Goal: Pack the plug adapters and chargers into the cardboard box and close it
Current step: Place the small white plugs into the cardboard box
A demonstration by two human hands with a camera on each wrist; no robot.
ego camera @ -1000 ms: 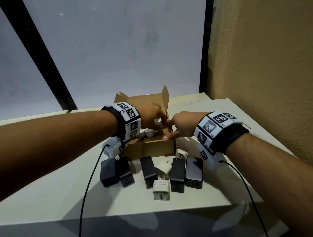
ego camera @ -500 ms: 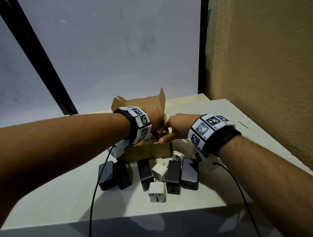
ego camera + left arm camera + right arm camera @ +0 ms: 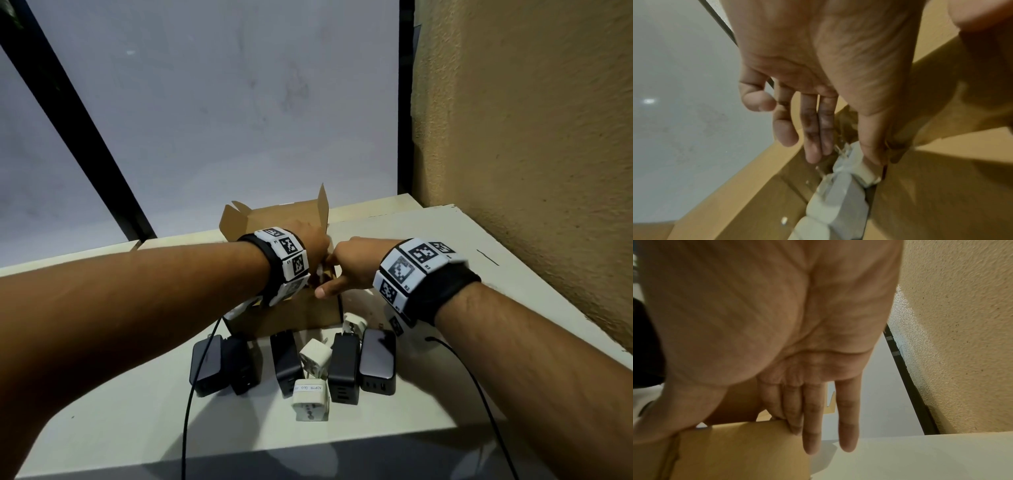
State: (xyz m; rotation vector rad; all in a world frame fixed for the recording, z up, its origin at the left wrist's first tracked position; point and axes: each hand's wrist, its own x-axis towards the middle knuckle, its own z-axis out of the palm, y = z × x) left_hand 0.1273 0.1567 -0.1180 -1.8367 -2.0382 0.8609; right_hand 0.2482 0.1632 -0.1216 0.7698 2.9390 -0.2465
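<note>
Both hands are at the cardboard box (image 3: 291,315): the left hand (image 3: 818,73) pinches a white adapter (image 3: 857,164) inside, the right hand (image 3: 777,321) lies flat-fingered on the rim at 3 o'clock, and the black chargers (image 3: 342,366) at 6 o'clock should go in next.

you have the cardboard box (image 3: 291,315) at the table's (image 3: 513,308) far middle, flaps up. a row of chargers (image 3: 376,359) and plug adapters (image 3: 311,397) lies just before it, and more adapters (image 3: 838,194) sit inside. your hands meet over its right rim.

Cream counter (image 3: 428,240) under the hands | grey glass panel (image 3: 222,102), black frame bars beyond | textured tan wall (image 3: 531,137) rightward
</note>
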